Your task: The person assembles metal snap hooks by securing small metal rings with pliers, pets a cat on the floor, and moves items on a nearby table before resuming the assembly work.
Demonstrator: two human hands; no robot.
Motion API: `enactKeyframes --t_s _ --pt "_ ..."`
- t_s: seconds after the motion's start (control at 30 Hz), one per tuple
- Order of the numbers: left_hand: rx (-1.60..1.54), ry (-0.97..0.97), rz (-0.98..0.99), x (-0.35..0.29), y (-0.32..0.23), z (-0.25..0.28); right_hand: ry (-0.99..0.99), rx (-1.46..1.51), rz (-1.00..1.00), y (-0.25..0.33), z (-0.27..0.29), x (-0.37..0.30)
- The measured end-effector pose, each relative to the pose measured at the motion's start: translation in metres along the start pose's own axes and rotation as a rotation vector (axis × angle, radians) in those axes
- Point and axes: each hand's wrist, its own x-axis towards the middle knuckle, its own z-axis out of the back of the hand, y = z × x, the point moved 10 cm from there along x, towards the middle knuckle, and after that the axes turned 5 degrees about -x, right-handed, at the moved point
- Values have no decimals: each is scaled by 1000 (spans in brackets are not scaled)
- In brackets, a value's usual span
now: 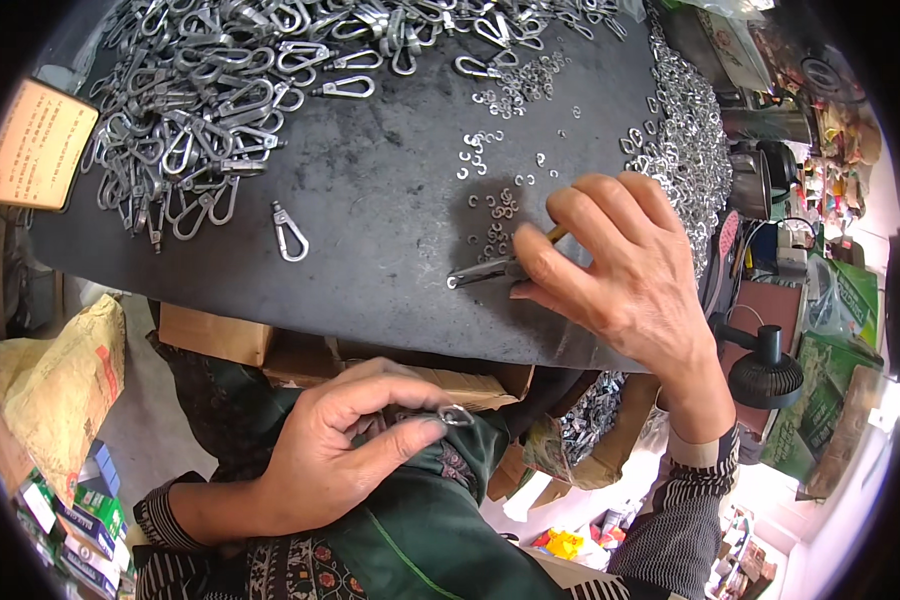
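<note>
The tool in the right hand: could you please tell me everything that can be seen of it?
The tool looks like slim pliers, dark grey and apparently metal. The right hand grips it and hides most of it; a yellowish-brown bit between the fingers may be a handle. Its narrow nose points left, with a small silver ring at the tip, over the near part of the dark table. Whether it touches the table, I cannot tell.
</note>
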Motion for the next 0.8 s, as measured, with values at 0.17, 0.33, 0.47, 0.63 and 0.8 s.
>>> enactKeyframes --t_s 0.17,0.33,0.47,0.63,0.8 --pt "106 9 -150 5 -22 4 17 2 26 2 6 2" --pt "-141 -112 101 6 -7 15 -125 156 36 8 27 -2" --pt "-144 -49 123 8 -10 11 -117 292 2 13 30 -3" --pt "-141 48 87 11 -13 8 -138 415 -31 13 25 -8" --pt "-202 74 61 10 -16 3 -155 347 -21 20 34 -6"
